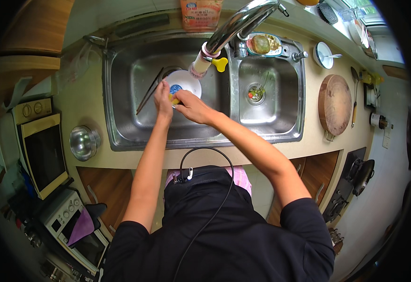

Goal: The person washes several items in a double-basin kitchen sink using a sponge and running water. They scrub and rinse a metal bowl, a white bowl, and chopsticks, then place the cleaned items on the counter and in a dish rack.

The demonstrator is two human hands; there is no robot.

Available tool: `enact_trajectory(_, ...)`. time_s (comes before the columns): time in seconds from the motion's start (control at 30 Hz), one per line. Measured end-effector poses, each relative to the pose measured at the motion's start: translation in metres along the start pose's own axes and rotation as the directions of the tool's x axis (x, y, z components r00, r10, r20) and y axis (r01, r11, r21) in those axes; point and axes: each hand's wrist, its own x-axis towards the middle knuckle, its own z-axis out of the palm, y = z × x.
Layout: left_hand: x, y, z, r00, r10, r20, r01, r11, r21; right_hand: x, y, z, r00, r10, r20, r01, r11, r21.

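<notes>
Over the larger basin of a stainless steel sink, my left hand grips the near-left rim of a white bowl with a blue pattern at its centre. A yellow sponge is pinched in my right hand against the bowl's near side. My fingers hide most of the sponge. Just beyond the bowl hangs the faucet's white and pink nozzle, with a yellow lever at its side. To the left of my left hand, a pair of dark chopsticks leans in the basin.
Food scraps lie in the smaller basin's drain. Behind it is a soap dish. On the right counter are a round wooden chopping board, a ladle and a small bowl with a spoon. Metal bowls stand at the left.
</notes>
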Motion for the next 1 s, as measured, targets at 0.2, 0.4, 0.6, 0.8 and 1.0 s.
enact_trajectory(0.2, 0.003, 0.004, -0.004, 0.996, 0.062, -0.063, -0.063, 0.998, -0.012, -0.016, 0.006, -0.011, 0.929, -0.366, -0.053, 0.306, 0.842, -0.445)
enact_trajectory(0.4, -0.004, 0.011, 0.007, 0.992, 0.04, -0.116, -0.047, 0.997, -0.06, -0.014, 0.005, -0.015, 0.935, -0.351, -0.057, 0.273, 0.812, -0.515)
enact_trajectory(0.6, -0.007, 0.018, 0.014, 0.979, 0.163, -0.121, -0.162, 0.987, 0.015, -0.017, -0.011, 0.013, 0.956, -0.243, -0.163, 0.176, 0.922, -0.345)
enact_trajectory(0.8, -0.013, 0.018, 0.014, 0.966, 0.247, -0.078, -0.235, 0.962, 0.139, -0.023, 0.014, -0.017, 0.843, -0.53, -0.095, 0.302, 0.61, -0.732)
enact_trajectory(1.0, -0.012, 0.008, 0.027, 0.974, 0.077, -0.211, -0.097, 0.991, -0.087, -0.027, 0.002, 0.013, 0.912, -0.343, -0.226, 0.224, 0.876, -0.428)
